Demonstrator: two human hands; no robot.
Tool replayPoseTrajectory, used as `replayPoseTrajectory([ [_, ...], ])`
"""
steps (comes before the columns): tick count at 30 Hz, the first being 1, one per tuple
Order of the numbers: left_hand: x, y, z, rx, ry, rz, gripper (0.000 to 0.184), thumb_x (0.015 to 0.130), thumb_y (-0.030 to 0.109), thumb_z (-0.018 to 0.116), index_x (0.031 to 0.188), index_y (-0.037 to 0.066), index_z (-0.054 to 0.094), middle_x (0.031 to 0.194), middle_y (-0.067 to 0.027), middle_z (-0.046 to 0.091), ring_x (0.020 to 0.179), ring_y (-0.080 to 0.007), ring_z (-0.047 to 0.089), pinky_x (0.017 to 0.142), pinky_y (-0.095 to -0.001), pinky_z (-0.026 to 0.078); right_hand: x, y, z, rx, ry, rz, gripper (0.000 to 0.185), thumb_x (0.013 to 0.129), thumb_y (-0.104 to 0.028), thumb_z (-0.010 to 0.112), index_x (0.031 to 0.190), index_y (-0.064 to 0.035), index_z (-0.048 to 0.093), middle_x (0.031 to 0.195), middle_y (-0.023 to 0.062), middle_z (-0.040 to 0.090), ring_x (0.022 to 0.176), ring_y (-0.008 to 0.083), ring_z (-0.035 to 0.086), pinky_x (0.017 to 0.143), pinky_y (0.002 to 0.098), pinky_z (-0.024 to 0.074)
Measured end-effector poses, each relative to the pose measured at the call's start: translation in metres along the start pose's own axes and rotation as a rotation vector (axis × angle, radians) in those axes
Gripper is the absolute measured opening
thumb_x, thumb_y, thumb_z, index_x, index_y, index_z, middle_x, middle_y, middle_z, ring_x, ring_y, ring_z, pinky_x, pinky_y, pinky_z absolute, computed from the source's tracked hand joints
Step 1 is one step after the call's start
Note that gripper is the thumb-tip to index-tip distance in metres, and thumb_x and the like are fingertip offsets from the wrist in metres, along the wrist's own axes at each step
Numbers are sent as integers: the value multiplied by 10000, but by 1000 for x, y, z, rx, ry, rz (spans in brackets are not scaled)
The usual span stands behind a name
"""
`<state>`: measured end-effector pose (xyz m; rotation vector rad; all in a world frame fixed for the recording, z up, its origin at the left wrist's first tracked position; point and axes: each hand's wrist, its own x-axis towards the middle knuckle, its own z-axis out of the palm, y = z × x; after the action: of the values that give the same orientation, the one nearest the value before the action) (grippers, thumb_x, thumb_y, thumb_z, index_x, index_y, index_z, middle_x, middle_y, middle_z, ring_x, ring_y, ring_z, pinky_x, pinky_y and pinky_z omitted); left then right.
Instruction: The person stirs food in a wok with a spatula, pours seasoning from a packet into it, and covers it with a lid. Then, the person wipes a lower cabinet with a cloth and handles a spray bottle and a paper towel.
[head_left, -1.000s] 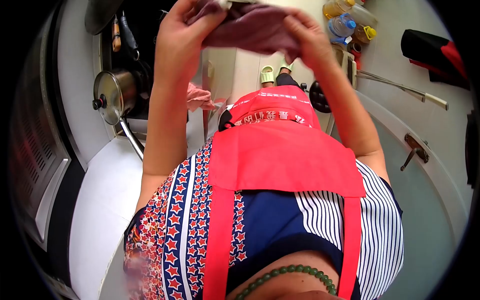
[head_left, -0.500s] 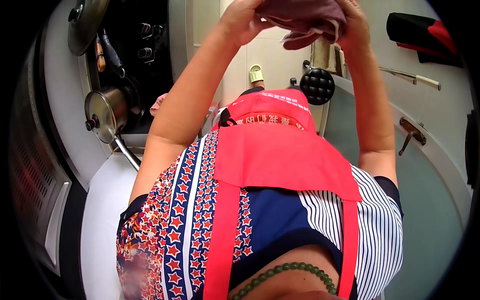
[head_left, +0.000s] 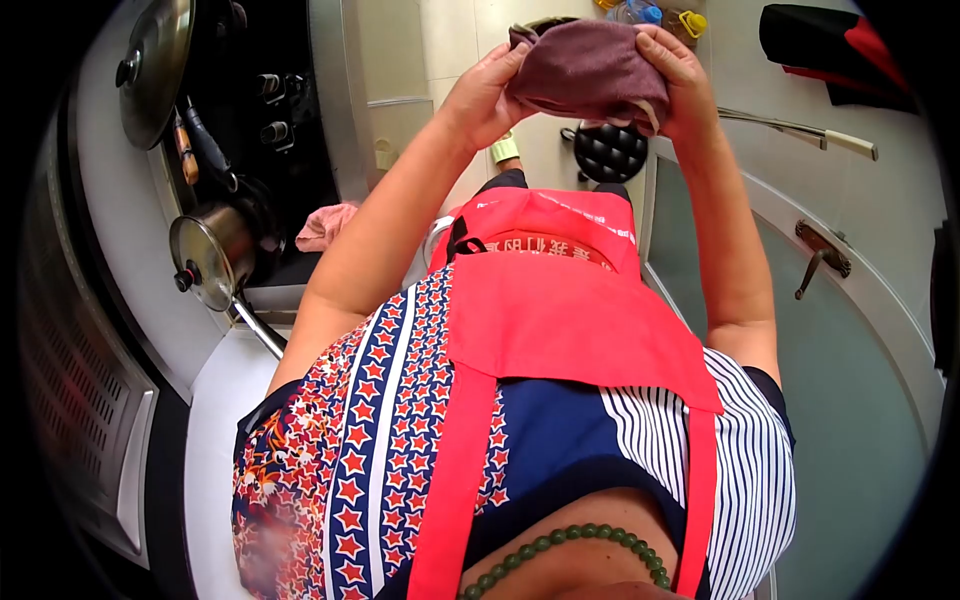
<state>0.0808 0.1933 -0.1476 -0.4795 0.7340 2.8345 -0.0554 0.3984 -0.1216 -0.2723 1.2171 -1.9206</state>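
Note:
A folded purple-brown cloth [head_left: 590,68] with a pale edge is stretched between my two hands at the top of the view. My left hand [head_left: 487,98] grips its left end, thumb lying on top. At the opposite end, my right hand [head_left: 683,88] pinches the cloth between thumb and fingers. A dark greenish strip shows along the cloth's far left edge; I cannot make out what it is. Both arms reach forward over the red apron [head_left: 570,310] that I wear.
On the left, a black stove holds a lidded pot [head_left: 215,250] whose handle points toward me. A pink cloth [head_left: 325,228] lies by the stove edge. Ahead are a black round stool [head_left: 610,155] and bottles [head_left: 685,25]. A door handle [head_left: 822,258] is at right.
Both hands have come lower in view with the cloth, which now shows almost whole and spread wider between them. The bottles beyond have come into view.

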Motion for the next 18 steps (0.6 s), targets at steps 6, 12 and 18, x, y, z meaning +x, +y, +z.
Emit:
replayPoseTrajectory([
  [6, -4, -20, -4, -34, 5, 43, 322, 971, 220, 468, 1239, 43, 450, 1206, -101, 558, 1084, -226, 579, 905, -414, 509, -4, -1, 5, 0, 37, 99, 165, 922, -163, 564, 1022, -35, 592, 880, 40, 646, 751, 102, 628, 659, 236, 524],
  [12, -34, -37, -23, -20, 176, 1, 301, 968, 230, 458, 1231, 85, 480, 1171, -70, 584, 1022, -193, 608, 827, -376, 542, -4, 37, 31, 3, -45, 224, 144, 900, -156, 596, 990, -44, 612, 871, 28, 644, 752, 100, 618, 687, 231, 513],
  [18, -78, -72, -47, 42, 329, -92, 282, 976, 222, 433, 1223, 107, 505, 1147, -84, 599, 983, -192, 629, 808, -354, 551, -31, 98, 47, -66, -18, 434, 84, 898, -142, 590, 923, -64, 612, 833, 0, 623, 734, 79, 591, 680, 219, 493],
])
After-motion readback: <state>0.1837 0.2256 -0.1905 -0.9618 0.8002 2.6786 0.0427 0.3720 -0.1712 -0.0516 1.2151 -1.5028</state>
